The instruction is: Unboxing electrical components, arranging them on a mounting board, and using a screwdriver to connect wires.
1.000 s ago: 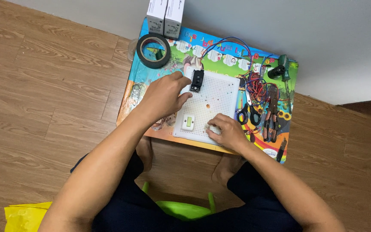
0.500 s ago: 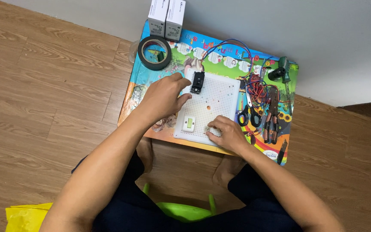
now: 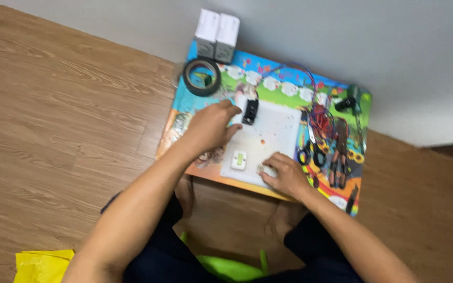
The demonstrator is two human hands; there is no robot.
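Wood floor, colourful mat (image 3: 184, 112). Left hand (image 3: 211, 126) is pinching at the black part (image 3: 250, 111), right hand (image 3: 284, 174) is pressing flat on the breadboard (image 3: 273, 133). Board's probably light and stiff; grab its edges.

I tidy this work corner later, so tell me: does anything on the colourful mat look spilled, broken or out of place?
Nothing looks spilled or broken. The one untidy spot is the tangle of red wires right of the white board. The tape roll lies flat; scissors and pliers lie side by side. The picture is blurred, so small damage could be missed.
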